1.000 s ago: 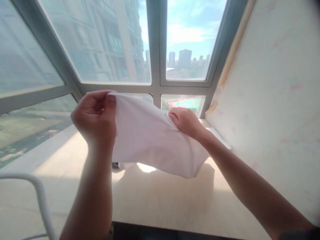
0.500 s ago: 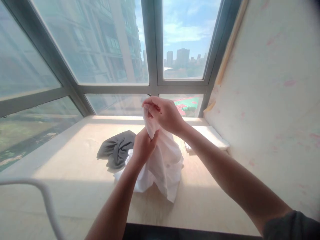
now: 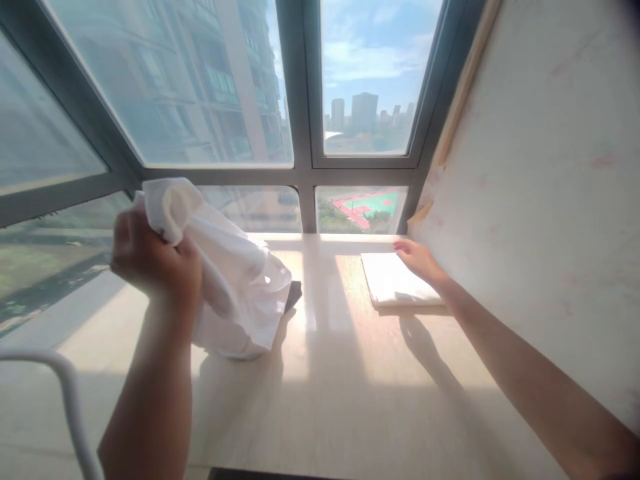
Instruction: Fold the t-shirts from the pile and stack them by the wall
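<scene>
No text, label, brand, number or sign can be read.

Thin, soft-looking and matt, the white cloth (image 3: pixel 230 273) hung creased from the left fingers (image 3: pixel 131 237), while near the right fingers (image 3: pixel 405 247) the white stack (image 3: pixel 387 273) looked smooth and matt, whether cloth or paper being unclear. Below both sets of fingers, the tabletop (image 3: pixel 325 407) resembled pale, smooth wood with a faint sheen; beyond them, the grey window frame (image 3: pixel 300 100) looked like smooth metal around glossy glass (image 3: pixel 380 67).
</scene>
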Action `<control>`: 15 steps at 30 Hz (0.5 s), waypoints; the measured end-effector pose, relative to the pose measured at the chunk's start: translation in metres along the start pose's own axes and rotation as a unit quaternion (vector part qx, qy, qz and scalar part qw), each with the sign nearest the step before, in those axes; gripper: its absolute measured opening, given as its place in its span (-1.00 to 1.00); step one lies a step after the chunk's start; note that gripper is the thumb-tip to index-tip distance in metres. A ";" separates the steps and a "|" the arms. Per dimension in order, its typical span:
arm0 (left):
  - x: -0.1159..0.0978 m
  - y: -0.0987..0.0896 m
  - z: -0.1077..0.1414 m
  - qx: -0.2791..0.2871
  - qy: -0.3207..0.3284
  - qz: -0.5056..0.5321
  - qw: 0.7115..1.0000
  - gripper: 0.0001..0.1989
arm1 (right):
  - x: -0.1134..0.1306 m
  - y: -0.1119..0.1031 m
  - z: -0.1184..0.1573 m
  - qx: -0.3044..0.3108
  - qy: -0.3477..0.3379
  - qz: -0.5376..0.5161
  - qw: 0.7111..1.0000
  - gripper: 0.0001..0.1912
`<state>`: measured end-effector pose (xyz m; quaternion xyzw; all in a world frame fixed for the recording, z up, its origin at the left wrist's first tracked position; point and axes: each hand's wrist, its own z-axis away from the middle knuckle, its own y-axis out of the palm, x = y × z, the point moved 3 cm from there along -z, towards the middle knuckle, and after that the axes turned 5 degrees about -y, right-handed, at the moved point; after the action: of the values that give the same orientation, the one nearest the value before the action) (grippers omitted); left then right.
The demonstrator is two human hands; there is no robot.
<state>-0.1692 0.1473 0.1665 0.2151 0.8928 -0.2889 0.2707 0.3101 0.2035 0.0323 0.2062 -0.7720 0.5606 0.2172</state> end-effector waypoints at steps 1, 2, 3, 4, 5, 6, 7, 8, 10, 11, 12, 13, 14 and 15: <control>0.010 0.014 0.018 -0.030 0.056 -0.098 0.993 -0.50 | -0.018 0.008 0.001 0.005 0.014 0.017 1.000 -0.59; 0.025 0.034 0.039 -0.008 0.101 -0.169 0.980 -0.49 | -0.034 0.016 0.002 0.012 0.027 0.036 0.999 -0.59; 0.044 0.056 0.061 0.047 0.119 -0.221 0.967 -0.46 | -0.049 0.023 0.004 0.021 0.040 0.054 0.997 -0.59; 0.066 0.077 0.084 0.112 0.117 -0.266 0.950 -0.43 | -0.063 0.031 0.006 0.031 0.050 0.072 0.996 -0.58; 0.087 0.096 0.106 0.180 0.114 -0.302 0.929 -0.42 | -0.076 0.038 0.008 0.041 0.059 0.088 0.994 -0.56; 0.107 0.109 0.124 0.212 0.106 -0.310 0.921 -0.45 | -0.086 0.044 0.010 0.050 0.066 0.103 0.991 -0.54; 0.123 0.119 0.138 0.235 0.100 -0.320 0.912 -0.45 | -0.095 0.050 0.011 0.060 0.072 0.117 0.989 -0.53; 0.136 0.126 0.147 0.250 0.091 -0.327 0.907 -0.45 | -0.102 0.054 0.012 0.068 0.077 0.130 0.986 -0.54; 0.148 0.130 0.152 0.261 0.079 -0.332 0.903 -0.45 | -0.112 0.060 0.012 0.082 0.088 0.155 0.981 -0.61; 0.149 0.129 0.149 0.262 0.074 -0.328 0.904 -0.46 | -0.114 0.061 0.011 0.087 0.094 0.166 0.978 -0.65; 0.145 0.127 0.145 0.259 0.071 -0.320 0.909 -0.48 | -0.116 0.061 0.010 0.092 0.098 0.175 0.975 -0.68; 0.139 0.124 0.142 0.254 0.073 -0.312 0.913 -0.51 | -0.116 0.061 0.009 0.095 0.100 0.183 0.973 -0.70; 0.131 0.121 0.142 0.246 0.075 -0.299 0.919 -0.53 | -0.115 0.060 0.008 0.097 0.101 0.189 0.972 -0.72; 0.120 0.118 0.145 0.235 0.076 -0.279 0.928 -0.56 | -0.114 0.059 0.008 0.097 0.102 0.193 0.971 -0.73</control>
<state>-0.1453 0.1702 -0.0532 0.0367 0.8410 -0.5372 0.0521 0.3693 0.2216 -0.0806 0.0150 -0.7131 0.6821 0.1612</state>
